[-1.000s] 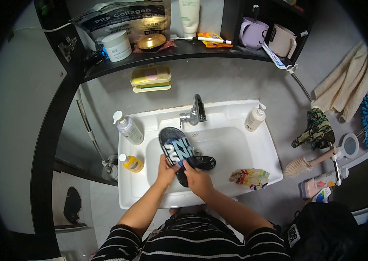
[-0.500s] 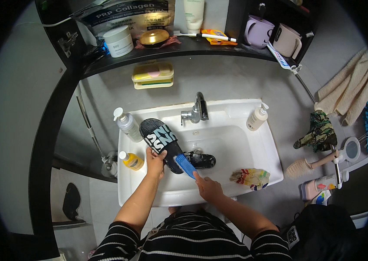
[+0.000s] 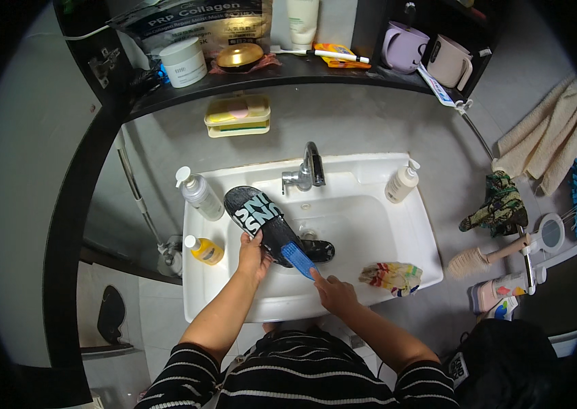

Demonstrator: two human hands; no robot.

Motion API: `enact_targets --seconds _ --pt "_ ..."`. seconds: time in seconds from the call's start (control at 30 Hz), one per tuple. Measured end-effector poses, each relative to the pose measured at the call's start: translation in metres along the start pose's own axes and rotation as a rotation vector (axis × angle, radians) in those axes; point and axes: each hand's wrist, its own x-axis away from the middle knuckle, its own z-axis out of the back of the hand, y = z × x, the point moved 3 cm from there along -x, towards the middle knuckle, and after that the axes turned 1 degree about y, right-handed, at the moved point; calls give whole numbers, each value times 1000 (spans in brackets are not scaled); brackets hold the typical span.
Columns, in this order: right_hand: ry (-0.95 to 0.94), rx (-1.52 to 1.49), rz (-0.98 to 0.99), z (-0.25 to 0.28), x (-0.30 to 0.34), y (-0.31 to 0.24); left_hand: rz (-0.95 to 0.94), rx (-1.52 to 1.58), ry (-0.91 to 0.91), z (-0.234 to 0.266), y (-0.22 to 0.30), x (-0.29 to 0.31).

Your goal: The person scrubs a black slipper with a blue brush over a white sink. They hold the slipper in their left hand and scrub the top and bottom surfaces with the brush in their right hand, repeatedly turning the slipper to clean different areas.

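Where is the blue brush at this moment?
In the head view the blue brush is over the white sink, held by the right hand against the black slipper that the left hand holds.

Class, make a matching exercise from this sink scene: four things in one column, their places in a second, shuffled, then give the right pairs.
Things:
1. black slipper
2. blue brush
3. yellow-capped bottle
4. crumpled colourful cloth

Places:
A. right side of the sink
B. in the right hand
C. sink's left rim, near corner
D. in the left hand, above the basin

Pairs: 1-D, 2-B, 3-C, 4-A
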Motion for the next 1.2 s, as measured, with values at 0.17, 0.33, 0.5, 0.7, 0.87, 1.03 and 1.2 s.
enact_targets --seconds 0.17,0.33,0.5,0.7,0.87,1.03,1.2 --pt "53 12 -1 4 -34 -29 252 68 -95 -14 -32 3" --pt "-55 126 -21 8 7 9 318 120 -128 -4 -11 -7" --pt "-15 119 -31 26 -5 0 258 -35 -138 -9 -29 7" --pt "151 102 -157 31 -65 -24 226 -202 -102 -12 -57 30" --pt "227 35 -171 30 -44 -26 51 -280 -77 -15 -38 33" --pt "220 -113 -239 3 -79 -23 -35 -404 -214 -16 -68 37" --pt "275 -142 -92 31 -59 -46 -37 -390 -169 -7 -36 35"
